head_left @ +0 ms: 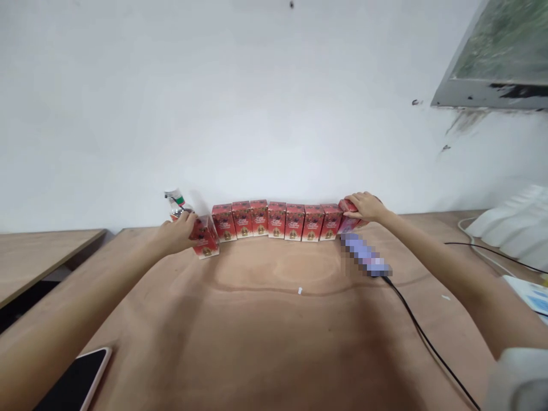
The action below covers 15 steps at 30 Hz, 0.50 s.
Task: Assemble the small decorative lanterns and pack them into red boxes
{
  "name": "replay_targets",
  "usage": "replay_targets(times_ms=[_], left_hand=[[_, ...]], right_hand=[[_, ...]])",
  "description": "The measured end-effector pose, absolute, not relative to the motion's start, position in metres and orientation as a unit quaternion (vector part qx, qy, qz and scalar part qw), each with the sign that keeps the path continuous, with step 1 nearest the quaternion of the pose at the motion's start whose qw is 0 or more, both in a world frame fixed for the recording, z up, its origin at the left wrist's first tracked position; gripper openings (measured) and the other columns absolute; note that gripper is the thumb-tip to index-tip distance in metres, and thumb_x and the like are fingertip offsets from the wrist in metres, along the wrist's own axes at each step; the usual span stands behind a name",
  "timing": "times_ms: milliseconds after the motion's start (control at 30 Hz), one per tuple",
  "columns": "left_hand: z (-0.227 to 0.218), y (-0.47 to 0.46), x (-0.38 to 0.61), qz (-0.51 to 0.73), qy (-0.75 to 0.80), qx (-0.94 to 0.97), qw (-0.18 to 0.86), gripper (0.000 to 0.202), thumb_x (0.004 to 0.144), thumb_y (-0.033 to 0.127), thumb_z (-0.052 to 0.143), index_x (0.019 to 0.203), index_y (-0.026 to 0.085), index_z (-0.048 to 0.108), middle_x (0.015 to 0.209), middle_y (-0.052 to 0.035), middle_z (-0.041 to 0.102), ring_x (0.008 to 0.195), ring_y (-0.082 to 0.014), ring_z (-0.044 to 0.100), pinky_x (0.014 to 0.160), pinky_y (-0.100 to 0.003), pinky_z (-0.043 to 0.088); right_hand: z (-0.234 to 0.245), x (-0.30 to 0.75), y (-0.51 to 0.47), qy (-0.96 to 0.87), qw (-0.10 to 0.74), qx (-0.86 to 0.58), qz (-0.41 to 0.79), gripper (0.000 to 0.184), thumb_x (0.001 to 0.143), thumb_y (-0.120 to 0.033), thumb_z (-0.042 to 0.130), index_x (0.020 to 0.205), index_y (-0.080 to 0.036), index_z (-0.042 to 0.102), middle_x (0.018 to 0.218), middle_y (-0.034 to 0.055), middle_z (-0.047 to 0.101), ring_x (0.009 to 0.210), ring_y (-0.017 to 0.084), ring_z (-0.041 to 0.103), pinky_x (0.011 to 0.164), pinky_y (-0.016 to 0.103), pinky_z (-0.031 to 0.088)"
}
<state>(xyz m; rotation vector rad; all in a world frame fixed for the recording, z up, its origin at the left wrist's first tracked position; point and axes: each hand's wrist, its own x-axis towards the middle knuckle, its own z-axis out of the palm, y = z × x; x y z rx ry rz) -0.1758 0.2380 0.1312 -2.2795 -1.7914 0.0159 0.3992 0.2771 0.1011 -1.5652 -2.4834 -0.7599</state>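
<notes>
Several small red gift boxes (pixel 276 221) with gold and white print stand upright in a slightly uneven row along the wall. At the row's left end, my left hand (pixel 182 231) grips a red box (pixel 206 242), which leans a little. My right hand (pixel 365 206) is closed over the top of the red box (pixel 346 222) at the right end; its far side is hidden by the fingers. Behind my left hand stands a clear bottle (pixel 176 201) with a green and white label, partly covered.
A phone-like purple item (pixel 363 254), blurred out, lies by the right end with a black cable (pixel 415 319). A dark-screened phone (pixel 75 382) is at the front left. White stacked things (pixel 509 222) stand at the right. Paper scraps dot the wooden table (pixel 274 342).
</notes>
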Motion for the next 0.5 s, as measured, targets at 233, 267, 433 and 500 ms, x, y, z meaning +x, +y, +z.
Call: replay_targets(times_ms=[233,267,433,500], left_hand=[[0.140,0.232,-0.177,0.013,-0.604,-0.782,0.156,0.054,0.066,0.056,0.059,0.105,0.020,0.056,0.112,-0.0150,0.059,0.096,-0.0327,0.059,0.081,-0.044,0.045],[0.144,0.230,-0.175,0.017,-0.601,-0.787,0.140,0.051,0.065,0.056,0.060,0.102,0.020,0.056,0.109,-0.0127,0.061,0.094,-0.0317,0.060,0.080,-0.044,0.045],[0.179,0.216,-0.159,0.002,-0.609,-0.791,0.061,0.051,0.058,0.054,0.067,0.099,0.026,0.056,0.098,-0.0006,0.067,0.081,-0.0253,0.062,0.076,-0.036,0.043],[0.195,0.213,-0.150,-0.031,-0.616,-0.786,0.047,0.061,0.053,0.053,0.071,0.106,0.026,0.056,0.097,-0.0006,0.067,0.080,-0.0253,0.061,0.069,-0.033,0.043]], right_hand=[[0.081,0.394,0.285,-0.838,0.115,-0.500,-0.186,0.060,0.085,-0.063,0.034,0.114,-0.014,0.056,0.106,0.0184,0.064,0.096,0.031,0.058,0.085,0.042,0.041],[0.081,0.394,0.286,-0.840,0.116,-0.500,-0.178,0.060,0.085,-0.062,0.035,0.114,-0.014,0.055,0.107,0.0186,0.063,0.097,0.031,0.059,0.085,0.043,0.042],[0.082,0.387,0.293,-0.844,0.115,-0.502,-0.148,0.059,0.085,-0.061,0.038,0.115,-0.012,0.054,0.108,0.0198,0.063,0.099,0.031,0.059,0.088,0.043,0.043],[0.083,0.379,0.296,-0.849,0.111,-0.496,-0.140,0.060,0.085,-0.061,0.039,0.114,-0.011,0.054,0.109,0.0202,0.062,0.100,0.031,0.059,0.089,0.042,0.043]])
